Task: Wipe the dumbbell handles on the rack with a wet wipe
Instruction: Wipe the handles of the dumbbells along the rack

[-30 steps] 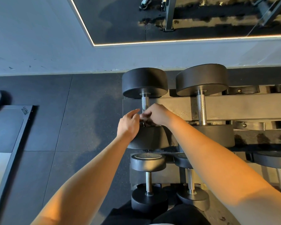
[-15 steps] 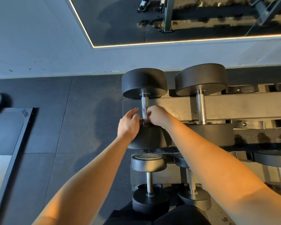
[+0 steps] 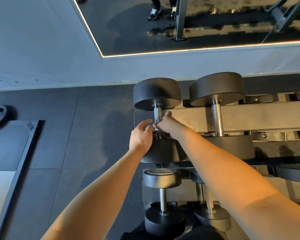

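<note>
Right hand [image 3: 168, 126] grips the far-left dumbbell handle [image 3: 157, 114]; left hand [image 3: 140, 135] relaxed beside. Best twist fully around; wipe hidden.

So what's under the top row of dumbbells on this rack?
Below the top-left dumbbell sits a lower row: a smaller dumbbell and a second one beside it, partly hidden by the right forearm. Anything farther right is covered or out of frame.

Dumbbells [image 3: 157, 118] – four whole; hands [image 3: 140, 135] – two.
</note>
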`<action>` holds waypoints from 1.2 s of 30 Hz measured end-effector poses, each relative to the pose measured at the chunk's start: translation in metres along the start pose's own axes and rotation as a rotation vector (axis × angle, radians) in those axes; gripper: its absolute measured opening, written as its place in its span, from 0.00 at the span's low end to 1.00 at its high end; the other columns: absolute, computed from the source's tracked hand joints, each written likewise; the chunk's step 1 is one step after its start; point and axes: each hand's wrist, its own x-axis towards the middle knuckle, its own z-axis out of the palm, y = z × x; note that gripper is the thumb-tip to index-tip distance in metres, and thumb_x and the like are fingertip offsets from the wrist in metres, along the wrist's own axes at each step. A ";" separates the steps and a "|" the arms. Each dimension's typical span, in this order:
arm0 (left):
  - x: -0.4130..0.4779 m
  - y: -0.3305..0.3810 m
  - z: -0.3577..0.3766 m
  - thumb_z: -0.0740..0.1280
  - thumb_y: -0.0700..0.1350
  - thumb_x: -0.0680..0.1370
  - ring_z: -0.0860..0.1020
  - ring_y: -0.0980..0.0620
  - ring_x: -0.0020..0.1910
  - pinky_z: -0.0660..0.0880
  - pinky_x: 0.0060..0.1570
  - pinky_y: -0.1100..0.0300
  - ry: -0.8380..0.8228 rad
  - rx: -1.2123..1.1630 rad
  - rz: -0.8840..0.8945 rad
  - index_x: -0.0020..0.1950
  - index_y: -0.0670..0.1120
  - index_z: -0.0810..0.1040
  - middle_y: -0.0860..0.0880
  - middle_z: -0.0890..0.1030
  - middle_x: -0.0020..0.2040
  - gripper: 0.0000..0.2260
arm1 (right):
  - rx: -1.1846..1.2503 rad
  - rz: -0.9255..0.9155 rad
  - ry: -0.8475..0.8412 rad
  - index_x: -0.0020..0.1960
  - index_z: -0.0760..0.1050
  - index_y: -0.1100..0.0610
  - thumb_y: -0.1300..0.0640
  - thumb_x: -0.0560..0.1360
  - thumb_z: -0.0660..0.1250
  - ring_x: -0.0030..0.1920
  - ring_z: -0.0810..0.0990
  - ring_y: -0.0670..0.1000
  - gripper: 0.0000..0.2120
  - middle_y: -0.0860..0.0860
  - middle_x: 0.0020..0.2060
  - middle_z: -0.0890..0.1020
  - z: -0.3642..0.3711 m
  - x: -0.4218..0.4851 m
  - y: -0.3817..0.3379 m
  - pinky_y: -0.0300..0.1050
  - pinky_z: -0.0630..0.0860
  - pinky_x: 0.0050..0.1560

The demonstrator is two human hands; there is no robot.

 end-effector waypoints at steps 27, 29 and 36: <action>-0.211 -0.064 0.095 0.66 0.37 0.80 0.78 0.52 0.53 0.77 0.53 0.59 -0.065 0.007 0.384 0.54 0.65 0.75 0.57 0.76 0.50 0.19 | 0.749 -0.100 0.149 0.49 0.79 0.54 0.65 0.77 0.66 0.48 0.82 0.56 0.08 0.57 0.49 0.84 0.014 -0.177 0.198 0.48 0.78 0.44; -0.232 -0.068 0.108 0.64 0.37 0.80 0.79 0.59 0.44 0.72 0.42 0.69 -0.059 0.010 0.285 0.47 0.60 0.76 0.57 0.77 0.43 0.15 | 0.719 -0.034 0.116 0.49 0.79 0.52 0.63 0.78 0.65 0.51 0.82 0.56 0.08 0.56 0.50 0.84 0.020 -0.184 0.223 0.52 0.81 0.50; -0.256 -0.114 0.157 0.60 0.44 0.77 0.78 0.48 0.40 0.73 0.36 0.64 -0.061 0.007 0.071 0.45 0.46 0.77 0.50 0.80 0.41 0.07 | 0.738 0.096 0.147 0.54 0.78 0.56 0.60 0.80 0.64 0.44 0.81 0.50 0.06 0.54 0.46 0.83 0.035 -0.207 0.300 0.42 0.79 0.43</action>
